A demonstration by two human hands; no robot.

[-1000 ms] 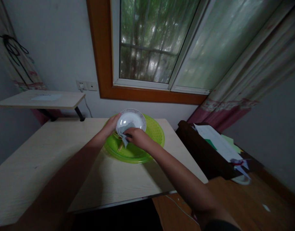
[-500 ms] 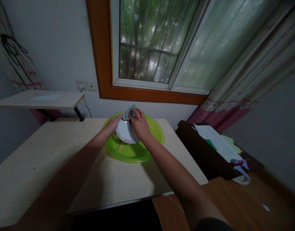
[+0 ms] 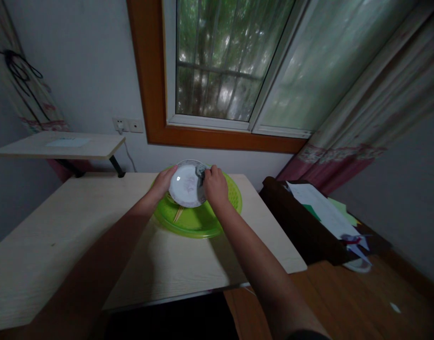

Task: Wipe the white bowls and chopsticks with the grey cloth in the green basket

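Observation:
My left hand [image 3: 162, 183] grips the left rim of a white plate [image 3: 186, 186] with a patterned edge, its inner face tilted towards me. A grey-green cloth [image 3: 200, 170] is bunched in my right hand [image 3: 216, 185], pressed against the plate's right side. Both hands are above a round green plastic tray [image 3: 199, 230]. Wooden chopsticks [image 3: 178, 214] lie in the tray just below the plate. The plate hides the middle of the tray.
The tray rests on a pale wooden table [image 3: 132, 264] by the window. A raised shelf [image 3: 57, 148] stands at the back left. Right of the table is a dark brown box-like piece [image 3: 298, 226] with papers [image 3: 323, 215] on top.
My right hand has moved right with the cloth, from the plate's top edge to its right side. The plate has turned so more of its inner face shows.

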